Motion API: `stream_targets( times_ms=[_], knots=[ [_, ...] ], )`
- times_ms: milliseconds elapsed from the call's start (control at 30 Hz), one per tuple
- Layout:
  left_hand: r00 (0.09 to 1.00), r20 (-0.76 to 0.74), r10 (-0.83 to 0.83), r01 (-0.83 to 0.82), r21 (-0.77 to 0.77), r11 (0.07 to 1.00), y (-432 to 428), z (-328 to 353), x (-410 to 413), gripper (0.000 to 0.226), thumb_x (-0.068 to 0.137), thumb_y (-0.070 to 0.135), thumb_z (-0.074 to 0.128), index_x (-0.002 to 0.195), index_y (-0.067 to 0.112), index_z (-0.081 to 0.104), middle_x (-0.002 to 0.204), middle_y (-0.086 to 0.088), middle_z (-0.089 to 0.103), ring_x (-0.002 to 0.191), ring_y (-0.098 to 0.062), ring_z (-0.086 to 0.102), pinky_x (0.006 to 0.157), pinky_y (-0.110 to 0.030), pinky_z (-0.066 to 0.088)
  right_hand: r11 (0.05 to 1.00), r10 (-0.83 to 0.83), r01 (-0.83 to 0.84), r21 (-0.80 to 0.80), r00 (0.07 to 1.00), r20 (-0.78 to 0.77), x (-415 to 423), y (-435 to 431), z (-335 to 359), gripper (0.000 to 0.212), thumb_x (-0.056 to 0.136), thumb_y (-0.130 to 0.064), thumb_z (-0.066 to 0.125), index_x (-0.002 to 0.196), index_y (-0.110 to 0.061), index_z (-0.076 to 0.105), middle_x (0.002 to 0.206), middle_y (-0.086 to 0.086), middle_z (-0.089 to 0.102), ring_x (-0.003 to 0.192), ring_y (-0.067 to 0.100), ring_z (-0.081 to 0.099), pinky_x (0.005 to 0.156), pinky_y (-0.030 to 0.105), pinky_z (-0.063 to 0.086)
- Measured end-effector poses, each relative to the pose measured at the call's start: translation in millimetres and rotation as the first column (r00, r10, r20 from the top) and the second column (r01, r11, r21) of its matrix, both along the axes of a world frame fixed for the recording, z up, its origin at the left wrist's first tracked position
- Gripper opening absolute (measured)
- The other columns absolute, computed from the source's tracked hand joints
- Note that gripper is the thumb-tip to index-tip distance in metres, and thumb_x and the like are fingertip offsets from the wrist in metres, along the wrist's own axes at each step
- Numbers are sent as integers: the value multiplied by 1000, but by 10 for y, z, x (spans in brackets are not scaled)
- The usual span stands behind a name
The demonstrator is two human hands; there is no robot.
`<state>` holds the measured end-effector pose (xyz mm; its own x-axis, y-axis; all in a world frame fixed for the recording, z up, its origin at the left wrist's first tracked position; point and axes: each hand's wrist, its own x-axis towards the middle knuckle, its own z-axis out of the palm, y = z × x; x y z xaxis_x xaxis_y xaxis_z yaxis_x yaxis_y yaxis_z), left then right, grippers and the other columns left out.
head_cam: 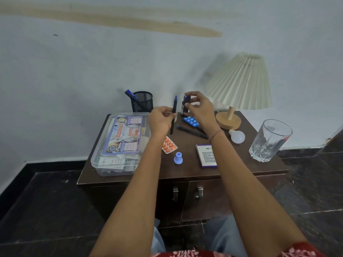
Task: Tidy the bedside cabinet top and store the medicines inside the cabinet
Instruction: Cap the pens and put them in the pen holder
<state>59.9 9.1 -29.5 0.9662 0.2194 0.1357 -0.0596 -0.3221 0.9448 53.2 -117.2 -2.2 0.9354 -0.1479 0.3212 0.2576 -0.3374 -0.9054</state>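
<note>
The left hand (161,120) is pinching a dark pen (174,115) upright. The right hand (199,108) is gripping a small dark bottle (186,105), fingers curled round it. Both are hovering just left of the lamp (241,82).

Doing this step well is probably meaning splitting the 2 items. The pen is likely going into the mesh cup (142,102) further left of the lamp, and the bottle is joining the medicines. A loose blue cap (178,158), lying nearer than the lamp and to its left, is possibly belonging to that bottle, so checking the top before storing is looking wise.

The bottle is looking narrow, purple-labelled and upright, its top hidden by fingers. 1 blue blister strip (191,121), 1 orange strip (169,145) and a small white box (206,154) are lying on the tabletop (185,169) left of the lamp.
</note>
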Motion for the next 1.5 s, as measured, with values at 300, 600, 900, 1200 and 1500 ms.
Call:
stream_targets(
  times_ms=[300, 600, 900, 1200, 1500],
  knots=[
    [999, 20, -26, 22, 177, 984, 18, -10, -41, 20, 77, 21, 75, 97, 16, 72, 87, -1, 73, 77, -12, 64, 68, -20, 45, 923, -75, 41, 381, 994, 77, 3, 76, 155, 27, 89, -1, 59, 115, -7, 56, 105, 14, 65, 92, 28, 71, 82, 43, 59],
    [998, 38, -40, 30, 237, 971, -20, 7, -49, 18, 75, 22, 78, 90, 17, 71, 81, 0, 71, 73, -13, 63, 71, -23, 48, 961, -132, 112, 254, 989, 62, 0, 116, 130, 25, 89, -6, 59, 114, -9, 56, 98, 4, 67, 76, 15, 71, 81, 35, 59],
    [999, 43, -8, -3, 251, 968, 11, 3, -34, 19, 74, 24, 79, 90, 18, 70, 73, 6, 62, 66, -7, 56, 53, -15, 36, 908, -155, 127, 398, 987, 37, 8, 68, 181, 27, 90, -3, 59, 116, -8, 55, 109, 18, 67, 93, 30, 70, 84, 42, 58],
    [997, 73, 11, -27, 224, 974, 3, -6, -17, 14, 74, 23, 78, 85, 20, 70, 69, 10, 60, 56, 5, 51, 52, -14, 34, 941, -97, 83, 329, 995, 27, -2, 152, 123, 30, 91, -3, 58, 121, -2, 54, 112, 20, 65, 93, 31, 70, 84, 38, 59],
    [995, 103, 11, -33, 216, 976, -18, 21, -41, 16, 75, 24, 77, 89, 18, 71, 71, 8, 62, 58, 0, 53, 52, -14, 35, 955, -84, 72, 286, 996, 29, 42, 142, 60, 31, 89, -4, 60, 120, -5, 56, 109, 19, 66, 93, 30, 70, 82, 37, 59]
  ],
)
